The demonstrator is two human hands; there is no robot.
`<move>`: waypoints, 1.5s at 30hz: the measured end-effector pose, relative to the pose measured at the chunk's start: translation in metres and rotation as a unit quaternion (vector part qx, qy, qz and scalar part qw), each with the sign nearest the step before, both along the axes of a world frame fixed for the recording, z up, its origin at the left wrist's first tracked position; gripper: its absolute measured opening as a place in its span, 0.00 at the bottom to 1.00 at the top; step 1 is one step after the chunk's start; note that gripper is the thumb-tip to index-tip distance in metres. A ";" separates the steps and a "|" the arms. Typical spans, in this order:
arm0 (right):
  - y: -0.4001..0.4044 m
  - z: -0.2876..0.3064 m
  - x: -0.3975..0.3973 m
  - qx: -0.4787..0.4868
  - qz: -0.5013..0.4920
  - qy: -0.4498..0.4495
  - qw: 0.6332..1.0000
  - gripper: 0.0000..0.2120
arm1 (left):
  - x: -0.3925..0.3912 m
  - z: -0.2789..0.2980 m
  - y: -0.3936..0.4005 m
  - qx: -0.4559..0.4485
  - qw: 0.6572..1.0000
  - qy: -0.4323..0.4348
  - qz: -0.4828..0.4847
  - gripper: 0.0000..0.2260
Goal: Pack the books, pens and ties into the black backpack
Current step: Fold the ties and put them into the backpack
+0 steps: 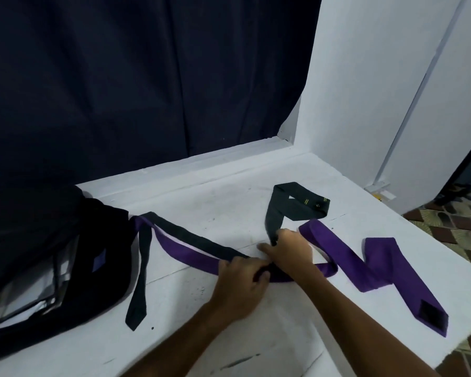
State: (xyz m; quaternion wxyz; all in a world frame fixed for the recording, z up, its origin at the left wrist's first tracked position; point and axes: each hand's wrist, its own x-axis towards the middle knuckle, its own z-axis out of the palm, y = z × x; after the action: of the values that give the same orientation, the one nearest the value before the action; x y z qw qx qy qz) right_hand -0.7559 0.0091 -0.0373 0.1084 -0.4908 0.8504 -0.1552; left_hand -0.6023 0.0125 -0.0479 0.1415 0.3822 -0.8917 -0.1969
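At the left edge of the white painted platform [229, 208], the black fabric backpack [38, 240] lies on its side with its mouth open. Pale, flat items, likely the books [38, 289], show inside; no pens can be made out.

Just right of the backpack, the long black woven tie [191, 235] and the long purple fabric tie [378, 265] lie overlapped. The narrow end of the black tie hangs down beside the backpack, touching or nearly touching it. Both ties run diagonally toward the centre of the platform.

At the centre, the left hand [239, 278] has its fingers curled over the two overlapped ties and holds them against the surface. The right hand [288, 251], just beside it, has its fingers curled round the black tie where that tie bends back toward the wall.

Right of the hands, the black tie folds into a flattened loop near the wall. The purple tie zigzags in folds, its wide end pointing toward the platform's near edge.

Judged step: gathering or folding the ties; they are not yet packed. The next move calls for collecting both loose lengths into one compact bundle, with no trailing ends, then carrying it left to the backpack opening.
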 end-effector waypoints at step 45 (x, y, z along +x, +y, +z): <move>0.025 0.197 0.018 -0.112 0.239 -0.481 0.836 0.26 | 0.006 0.160 -0.076 0.461 0.822 0.326 -0.077 0.20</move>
State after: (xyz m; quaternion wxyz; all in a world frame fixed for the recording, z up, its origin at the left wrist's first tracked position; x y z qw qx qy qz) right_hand -0.7377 0.0345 0.1596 0.4817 -0.5515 0.5242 -0.4348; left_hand -0.5963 -0.0640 0.1116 0.2157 0.2465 -0.6254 -0.7083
